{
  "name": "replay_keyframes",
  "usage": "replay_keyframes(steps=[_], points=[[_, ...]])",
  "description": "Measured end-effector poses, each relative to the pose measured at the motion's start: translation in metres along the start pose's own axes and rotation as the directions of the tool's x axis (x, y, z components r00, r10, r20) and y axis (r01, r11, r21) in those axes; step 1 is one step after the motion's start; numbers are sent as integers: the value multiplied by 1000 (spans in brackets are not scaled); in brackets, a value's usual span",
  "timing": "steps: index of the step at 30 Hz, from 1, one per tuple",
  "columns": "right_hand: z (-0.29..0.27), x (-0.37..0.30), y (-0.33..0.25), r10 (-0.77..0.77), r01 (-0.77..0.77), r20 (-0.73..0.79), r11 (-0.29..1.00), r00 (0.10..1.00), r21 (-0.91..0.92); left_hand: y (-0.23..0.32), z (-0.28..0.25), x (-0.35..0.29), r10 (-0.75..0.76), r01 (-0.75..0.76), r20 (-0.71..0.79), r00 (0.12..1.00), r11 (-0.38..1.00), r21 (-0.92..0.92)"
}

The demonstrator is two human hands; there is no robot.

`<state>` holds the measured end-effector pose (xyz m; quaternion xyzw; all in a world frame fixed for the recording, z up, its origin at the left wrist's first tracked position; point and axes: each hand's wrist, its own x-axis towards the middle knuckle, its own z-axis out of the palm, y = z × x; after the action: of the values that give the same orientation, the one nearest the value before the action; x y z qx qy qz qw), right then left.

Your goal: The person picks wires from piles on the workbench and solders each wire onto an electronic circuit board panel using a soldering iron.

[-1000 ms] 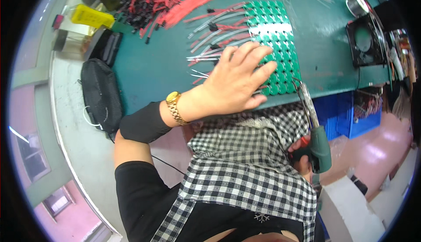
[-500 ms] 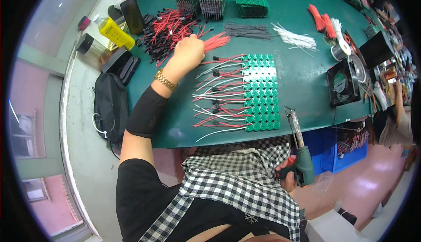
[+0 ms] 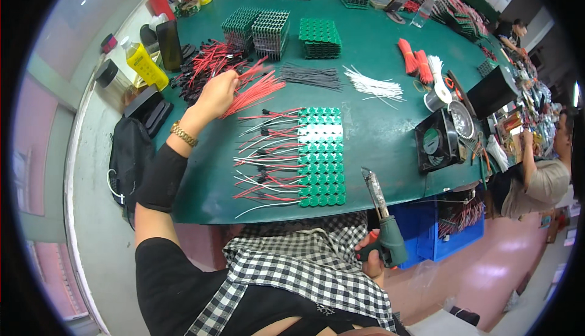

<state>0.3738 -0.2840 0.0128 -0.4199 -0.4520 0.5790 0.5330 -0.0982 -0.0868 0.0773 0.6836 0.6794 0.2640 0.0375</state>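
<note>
My left hand (image 3: 218,94), with a gold watch on its wrist, is closed on a few red wires (image 3: 255,69), whose ends stick out to the right. Just beneath it lies a loose bundle of red wires (image 3: 259,94), beside a heap of red and black connector leads (image 3: 207,62). Low at the table's front edge, my right hand (image 3: 372,261) grips a green soldering gun (image 3: 392,242), its metal tip pointing up and away. Between the hands rests a panel of round green circuit boards (image 3: 322,171); red, white and black wires (image 3: 268,160) run from its left side.
Behind the panel are dark wires (image 3: 311,76), white wires (image 3: 375,84) and stacked green boards (image 3: 320,37). To the right stand a solder spool (image 3: 437,98) and a black fan (image 3: 436,143). A yellow bottle (image 3: 145,63) is at left. A co-worker (image 3: 536,165) sits far right.
My left hand has lifted off the red wire bundle with a few wires in its fingers. The whole view has shifted, showing more of the table's far side. My right hand still grips the soldering gun.
</note>
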Motion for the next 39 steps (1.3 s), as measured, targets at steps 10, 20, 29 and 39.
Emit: replay_keyframes(steps=[10,20,29,39], points=[[-26,-13,-7,67,-70,23,986,997,153,69,-117,-25,282,-476,394,875,654,588],[-42,-17,-9,21,-34,122,993,992,110,70,-104,-48,184,-690,692,698,-86,719],[-32,-12,-16,-165,175,-73,973,984,151,39,-42,-121,-202,-734,749,631,158,660],[-35,-19,4,-166,170,-35,973,985,155,20,-35,-132,-299,-575,544,784,-19,818]])
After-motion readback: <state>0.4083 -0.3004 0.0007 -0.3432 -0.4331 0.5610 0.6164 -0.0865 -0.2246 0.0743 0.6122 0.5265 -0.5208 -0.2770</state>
